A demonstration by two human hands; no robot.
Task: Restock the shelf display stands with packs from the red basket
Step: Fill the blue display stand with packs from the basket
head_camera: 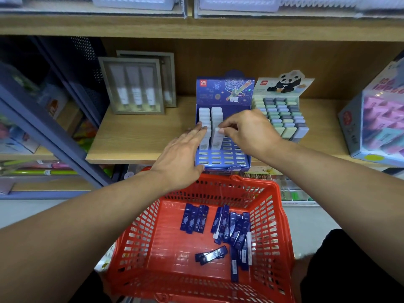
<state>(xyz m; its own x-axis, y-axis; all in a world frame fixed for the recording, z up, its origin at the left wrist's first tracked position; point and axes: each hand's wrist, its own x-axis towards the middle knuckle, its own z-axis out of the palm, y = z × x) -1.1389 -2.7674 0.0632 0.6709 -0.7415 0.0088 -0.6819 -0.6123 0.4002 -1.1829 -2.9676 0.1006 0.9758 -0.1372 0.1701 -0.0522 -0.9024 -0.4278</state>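
Right hand [249, 130] pinching a white translucent plastic pack [216, 136] upright in the blue cardboard display stand [223, 158] on the wooden shelf [142, 138], left hand [183, 158] flat with fingers straight, apparently touching the stand's left row, dark blue packs [231, 230] loose in the red plastic mesh basket [140, 241] below.

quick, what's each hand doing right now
Left hand: open, straight fingers resting against the blue stand.
Right hand: pinching a white pack over the stand.
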